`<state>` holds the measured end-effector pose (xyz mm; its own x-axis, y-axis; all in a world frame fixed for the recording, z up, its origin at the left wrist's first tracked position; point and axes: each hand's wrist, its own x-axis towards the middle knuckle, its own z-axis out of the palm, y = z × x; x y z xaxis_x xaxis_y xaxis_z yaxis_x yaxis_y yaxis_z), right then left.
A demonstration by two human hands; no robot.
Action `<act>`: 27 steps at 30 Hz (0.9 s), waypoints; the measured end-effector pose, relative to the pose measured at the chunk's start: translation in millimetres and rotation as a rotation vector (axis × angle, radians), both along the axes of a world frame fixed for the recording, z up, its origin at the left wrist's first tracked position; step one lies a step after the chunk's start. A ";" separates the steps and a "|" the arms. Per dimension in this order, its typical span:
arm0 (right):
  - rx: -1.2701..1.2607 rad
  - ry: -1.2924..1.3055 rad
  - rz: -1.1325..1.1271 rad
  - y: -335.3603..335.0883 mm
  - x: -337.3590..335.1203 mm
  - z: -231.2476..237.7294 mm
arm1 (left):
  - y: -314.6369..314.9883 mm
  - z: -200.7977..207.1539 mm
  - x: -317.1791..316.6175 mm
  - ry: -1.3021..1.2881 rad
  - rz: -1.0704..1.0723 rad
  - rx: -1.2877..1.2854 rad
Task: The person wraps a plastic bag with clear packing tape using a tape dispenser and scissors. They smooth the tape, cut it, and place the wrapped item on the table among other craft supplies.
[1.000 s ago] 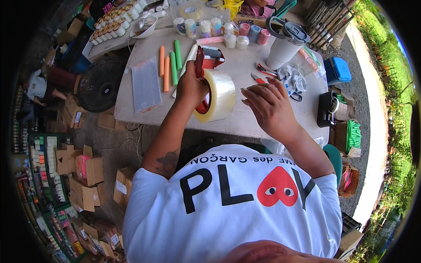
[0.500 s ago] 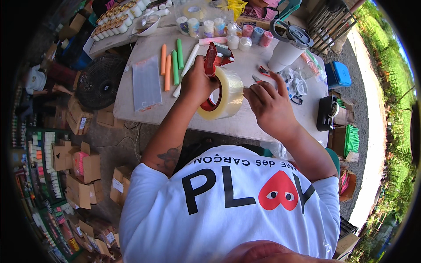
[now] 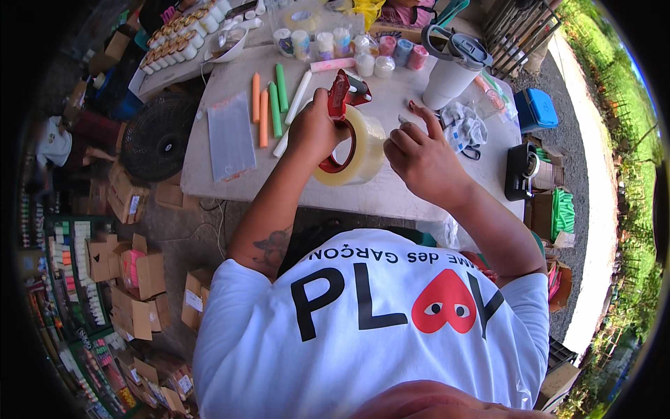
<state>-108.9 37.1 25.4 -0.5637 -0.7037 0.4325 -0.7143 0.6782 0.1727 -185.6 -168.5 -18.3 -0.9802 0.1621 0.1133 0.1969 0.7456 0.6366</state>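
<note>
Clear wide tape roll (image 3: 366,150), on a red dispenser (image 3: 339,96) my left hand (image 3: 314,133) grips, sits between my hands, its core axis running sideways, above the pale surface (image 3: 230,77) near its front edge. My right hand (image 3: 422,157) curls at the tape's outer face; pinching film, I can't tell. Room opens ahead, left of the white lidded tumbler (image 3: 447,82).

Place: a small workshop, open on one side, seemingly for candles
Worktable (image 3: 279,192): candle-like sticks (image 3: 281,88) in orange, green and white, small tubs (image 3: 384,67), a tape dispenser (image 3: 339,95)
Side table (image 3: 149,82): white jars (image 3: 185,49) in rows
Floor (image 3: 183,244): cardboard boxes (image 3: 132,312), several open with goods inside, and a black fan (image 3: 157,136)
Left edge: shelves (image 3: 82,272) packed with coloured goods
Right edge: gravel (image 3: 569,140) and sunlit greenery (image 3: 606,73) just outside
</note>
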 end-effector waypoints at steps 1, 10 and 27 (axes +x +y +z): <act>-0.010 -0.008 -0.004 1.0 -0.6 -1.9 | 0.8 -0.6 -0.1 -0.017 -0.006 -0.001; -0.173 -0.028 -0.100 6.4 -2.6 -4.3 | 9.1 0.6 -0.9 -0.065 -0.081 0.054; -1.440 -1.573 -0.092 75.4 34.4 -88.8 | 100.9 -17.7 47.4 -0.673 -0.578 0.859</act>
<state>-74.5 112.6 -63.4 -0.9049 -0.3519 -0.2396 0.3255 -0.2093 -0.9221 -138.3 -67.6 -36.1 -0.6934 0.7133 -0.1022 -0.1981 -0.0524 0.9788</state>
